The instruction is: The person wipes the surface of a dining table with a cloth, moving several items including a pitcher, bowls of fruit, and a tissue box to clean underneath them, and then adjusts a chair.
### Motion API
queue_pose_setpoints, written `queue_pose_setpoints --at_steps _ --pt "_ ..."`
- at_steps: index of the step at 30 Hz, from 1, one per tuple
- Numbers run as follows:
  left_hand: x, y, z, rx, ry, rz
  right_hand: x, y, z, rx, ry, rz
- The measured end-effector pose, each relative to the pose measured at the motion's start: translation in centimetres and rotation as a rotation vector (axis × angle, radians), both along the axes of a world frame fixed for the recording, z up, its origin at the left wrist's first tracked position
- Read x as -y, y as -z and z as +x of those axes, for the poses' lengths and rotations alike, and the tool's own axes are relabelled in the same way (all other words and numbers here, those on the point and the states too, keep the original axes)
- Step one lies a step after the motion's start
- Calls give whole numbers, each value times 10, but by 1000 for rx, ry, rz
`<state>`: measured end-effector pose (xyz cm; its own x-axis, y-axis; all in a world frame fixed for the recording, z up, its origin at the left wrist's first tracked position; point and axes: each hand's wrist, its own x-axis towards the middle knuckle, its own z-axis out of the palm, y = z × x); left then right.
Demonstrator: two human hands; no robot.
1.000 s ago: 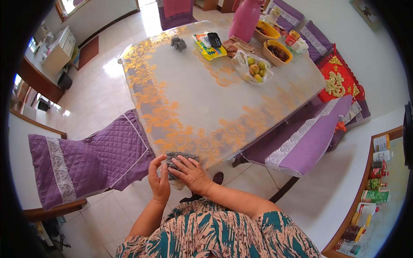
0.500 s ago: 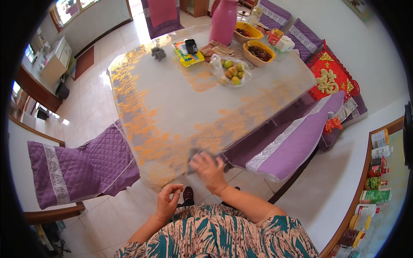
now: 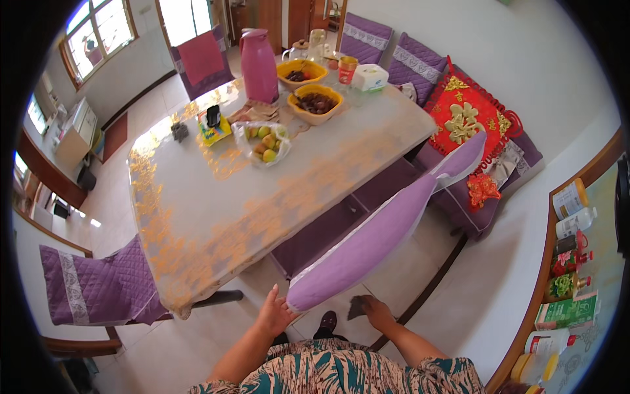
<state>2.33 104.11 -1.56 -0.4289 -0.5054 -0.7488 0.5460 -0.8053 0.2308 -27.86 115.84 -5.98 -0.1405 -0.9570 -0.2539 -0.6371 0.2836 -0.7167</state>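
Observation:
My right hand is low on the right, beside my body and over the floor, closed on a dark grey cloth that hangs from its fingers. My left hand is open, its fingers spread at the near end of a purple padded chair back with a white lace band. The fingertips appear to touch that end or lie just beside it. Left of the hand is the near corner of the dining table, under a clear cover over a gold-patterned cloth.
On the table stand a pink thermos, a bag of fruit, yellow bowls, a yellow packet and a grey clump. Another purple chair stands left. A shelf with several bottles lines the right wall.
My right hand has left the table's near edge with the cloth and moved right, over the floor. My left hand has reached the chair back. The view has shifted to the right.

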Motion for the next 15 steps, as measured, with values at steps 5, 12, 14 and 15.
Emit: queue_pose_setpoints --at_steps 5,12,14,15 --pt "20 29 -23 -292 -33 -2 -30 17 -46 -13 358 124" --pt "40 58 -53 -125 40 -17 -55 -4 -45 163 357 43" --pt "42 66 -52 -130 -7 72 -58 -7 -48 133 416 58" --pt "45 69 -53 -108 -4 102 -57 -8 -51 117 445 64"
